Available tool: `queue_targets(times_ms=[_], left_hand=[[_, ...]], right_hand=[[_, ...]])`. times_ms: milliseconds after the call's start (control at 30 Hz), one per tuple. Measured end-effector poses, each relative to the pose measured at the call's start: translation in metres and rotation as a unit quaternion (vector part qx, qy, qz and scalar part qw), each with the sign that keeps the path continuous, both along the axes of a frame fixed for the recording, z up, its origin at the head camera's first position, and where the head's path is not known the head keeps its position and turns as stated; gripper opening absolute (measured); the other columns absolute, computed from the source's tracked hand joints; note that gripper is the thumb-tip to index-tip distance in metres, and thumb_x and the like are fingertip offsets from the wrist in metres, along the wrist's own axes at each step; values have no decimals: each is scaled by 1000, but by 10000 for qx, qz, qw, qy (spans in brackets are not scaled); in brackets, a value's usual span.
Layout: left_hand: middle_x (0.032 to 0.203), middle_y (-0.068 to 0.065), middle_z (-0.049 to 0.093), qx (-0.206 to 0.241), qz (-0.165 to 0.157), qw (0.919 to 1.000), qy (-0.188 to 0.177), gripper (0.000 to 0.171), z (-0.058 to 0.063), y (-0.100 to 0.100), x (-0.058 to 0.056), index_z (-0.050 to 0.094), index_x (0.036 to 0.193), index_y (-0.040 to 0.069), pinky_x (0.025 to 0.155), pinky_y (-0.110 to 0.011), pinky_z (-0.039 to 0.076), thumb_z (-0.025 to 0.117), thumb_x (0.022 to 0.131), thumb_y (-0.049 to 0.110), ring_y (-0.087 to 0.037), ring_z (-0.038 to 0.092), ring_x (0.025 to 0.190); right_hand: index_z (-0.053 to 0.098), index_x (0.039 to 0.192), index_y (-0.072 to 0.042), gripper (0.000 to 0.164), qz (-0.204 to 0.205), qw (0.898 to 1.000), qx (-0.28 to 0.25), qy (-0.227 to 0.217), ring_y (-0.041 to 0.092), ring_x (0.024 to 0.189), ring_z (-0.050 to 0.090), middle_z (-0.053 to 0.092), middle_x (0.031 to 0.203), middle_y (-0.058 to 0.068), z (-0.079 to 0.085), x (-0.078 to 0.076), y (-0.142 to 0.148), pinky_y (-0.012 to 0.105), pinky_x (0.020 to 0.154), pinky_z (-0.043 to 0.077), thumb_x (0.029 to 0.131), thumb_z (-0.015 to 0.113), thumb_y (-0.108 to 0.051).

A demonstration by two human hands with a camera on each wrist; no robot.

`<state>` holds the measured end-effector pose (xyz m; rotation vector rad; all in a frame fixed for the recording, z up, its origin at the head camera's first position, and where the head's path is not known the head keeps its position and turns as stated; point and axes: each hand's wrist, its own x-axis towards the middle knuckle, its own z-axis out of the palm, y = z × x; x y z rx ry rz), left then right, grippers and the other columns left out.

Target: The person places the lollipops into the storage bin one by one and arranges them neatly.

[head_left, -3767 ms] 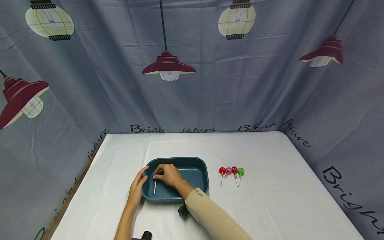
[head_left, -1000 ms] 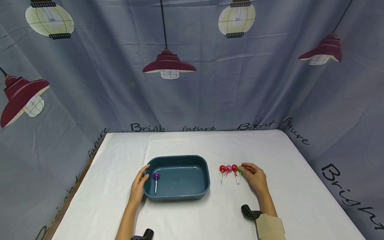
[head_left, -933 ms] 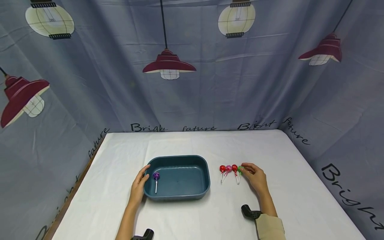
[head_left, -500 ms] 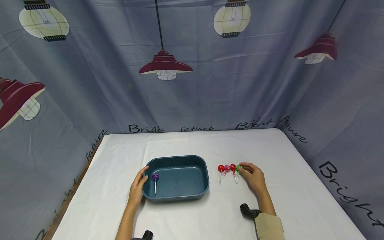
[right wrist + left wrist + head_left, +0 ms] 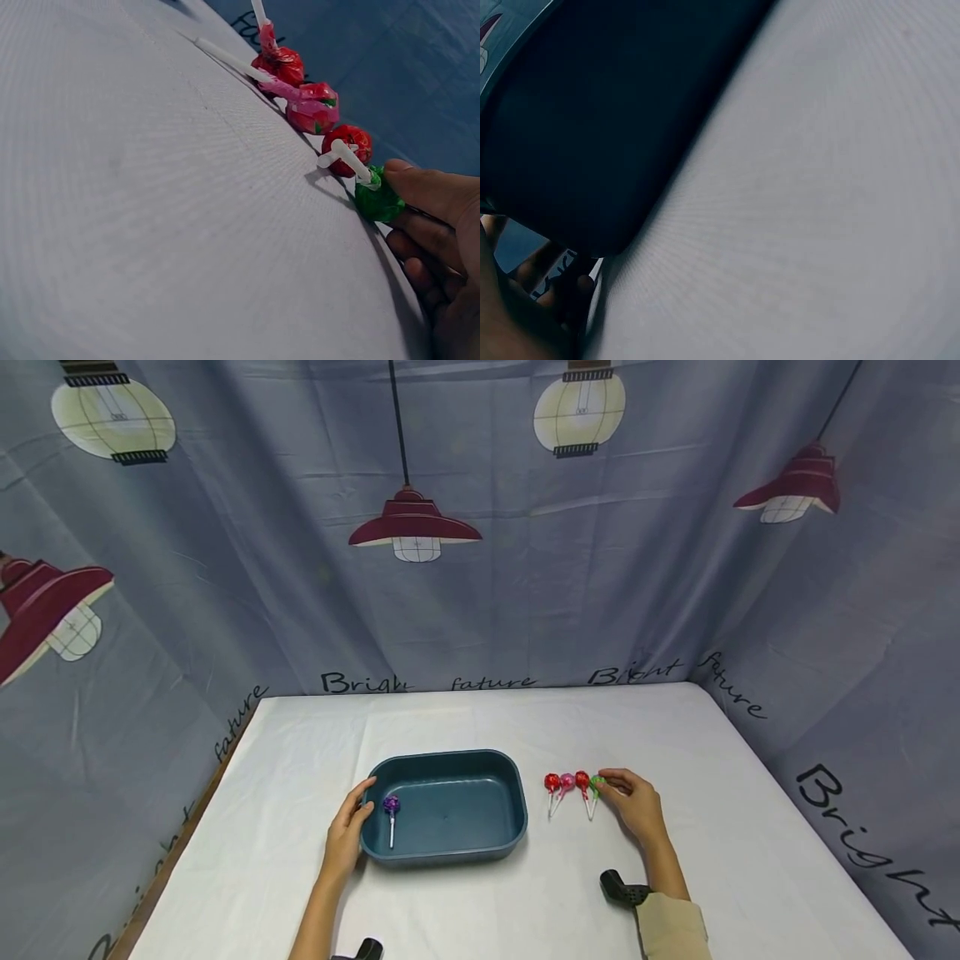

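Observation:
In the head view, my left hand (image 5: 347,835) rests against the left end of a dark teal tray (image 5: 450,852), index finger and thumb spread along the rim. Beyond that end of the tray, the left wrist view shows some fingers (image 5: 536,266) in shadow. A purple lollipop (image 5: 392,804) lies inside the tray near my left hand, stick toward me. To the right, my right hand (image 5: 637,806) pinches the wrapped head of a green lollipop (image 5: 379,199) between thumb and fingers. That lollipop ends a row beside a red lollipop (image 5: 349,142), its white stick crossing the red one's.
Left of the green lollipop lie a pink lollipop (image 5: 567,782) and another red lollipop (image 5: 552,783), heads away from me. All rest on a white-covered table (image 5: 480,918). A grey-blue curtain (image 5: 495,593) with printed lamps surrounds the back and sides.
Earlier my right hand was inside the tray at the purple lollipop. It has since moved right to the green lollipop and stays there. The purple lollipop lies released in the tray.

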<state>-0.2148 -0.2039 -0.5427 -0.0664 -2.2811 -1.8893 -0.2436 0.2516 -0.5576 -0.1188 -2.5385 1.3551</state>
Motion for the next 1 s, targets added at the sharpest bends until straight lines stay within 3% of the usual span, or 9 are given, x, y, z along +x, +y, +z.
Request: queue_targets(times_ms=[167,367,567,733,1000], left_hand=[[141,1,40,-55,41,10000,33,36,0,0,1,49,133,21,104,-19,23,45,98,20,-18,29,132],[141,-3,41,9,-5,9998,195,36,0,0,1,50,133,18,98,-8,24,46,97,20,-21,29,132],[141,-1,40,-1,-7,9999,144,36,-1,0,1,50,133,20,99,-11,24,46,97,21,-20,30,132],[142,-6,40,19,-30,9998,175,36,2,-1,0,49,133,15,97,-8,23,46,97,17,-24,29,132],[141,-16,39,38,-17,9999,99,37,30,9,14,47,132,2,94,-6,24,44,96,5,-31,29,132]], right_hand=[[67,106,-9,30,-78,9999,50,96,17,92,60,67,101,7,-1,-1,0,26,82,46,84,68,-29],[67,105,-10,32,-207,9997,-76,88,5,87,57,67,100,5,-4,0,2,10,73,42,83,68,-34],[68,104,-11,31,-255,9994,-196,126,3,86,58,67,100,6,-1,0,2,10,72,43,82,69,-32],[68,104,-13,32,-171,9995,-239,138,2,85,60,68,100,5,-1,-2,2,11,74,44,82,69,-35],[68,105,-15,32,-63,9992,-181,347,0,85,59,68,100,1,10,1,0,14,75,45,82,67,-37]])
